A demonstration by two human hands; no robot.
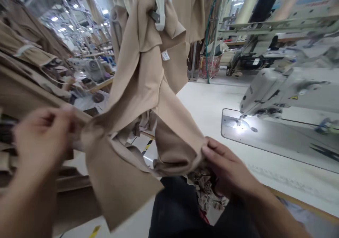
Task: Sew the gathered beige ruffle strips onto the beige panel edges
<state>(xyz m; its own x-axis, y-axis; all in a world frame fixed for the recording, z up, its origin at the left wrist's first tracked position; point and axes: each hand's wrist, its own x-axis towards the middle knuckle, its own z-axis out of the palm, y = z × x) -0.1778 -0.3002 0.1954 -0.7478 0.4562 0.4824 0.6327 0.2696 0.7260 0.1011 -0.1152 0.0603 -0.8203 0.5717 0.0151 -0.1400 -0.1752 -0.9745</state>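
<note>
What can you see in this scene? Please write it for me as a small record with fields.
place: garment workshop with sewing stations
left hand: pinches an edge of a tan garment
right hand: holds the garment's folded lower edge, beside floral-printed fabric
garment top: hangs from a white plastic clip, with a white tag below
right side: industrial sewing machine on a white table, lit at the needle
left side: stacked tan garments
</note>
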